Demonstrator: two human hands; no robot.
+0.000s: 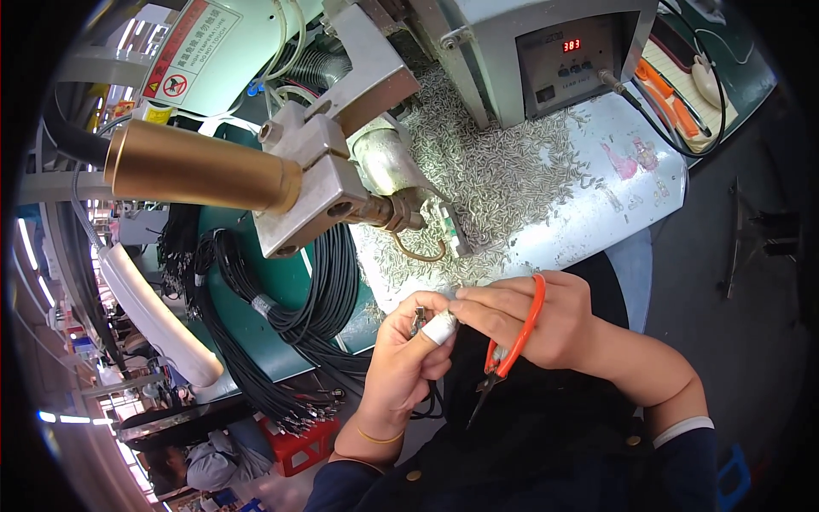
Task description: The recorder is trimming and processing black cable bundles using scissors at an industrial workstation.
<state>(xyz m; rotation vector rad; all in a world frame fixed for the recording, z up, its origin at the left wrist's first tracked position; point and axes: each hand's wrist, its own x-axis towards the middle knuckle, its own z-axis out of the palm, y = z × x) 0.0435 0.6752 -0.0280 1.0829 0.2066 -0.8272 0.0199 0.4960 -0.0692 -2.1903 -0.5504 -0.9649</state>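
Off the near edge of the pale blue workbench [631, 183], the right hand [546, 320] grips orange-handled metal snips [510, 341], long axis steep, tips pointing down-left. The left hand [405, 358] pinches a small metal connector [419, 320], bandaged fingertip touching.

Dark navy work clothes, bare hands, one taped fingertip.

Both sleeves are dark navy and end short of the wrists. The right sleeve [682, 444] shows a white inner cuff as a pale band at its edge. On the left sleeve [350, 486] a thin yellowish line edges the cuff, and a slim yellow band [380, 438] circles the wrist just below the left grip [405, 358]. White tape [441, 328] wraps one fingertip where the two grips meet. Round brass-coloured buttons [414, 474] dot the dark garment front below the grips.
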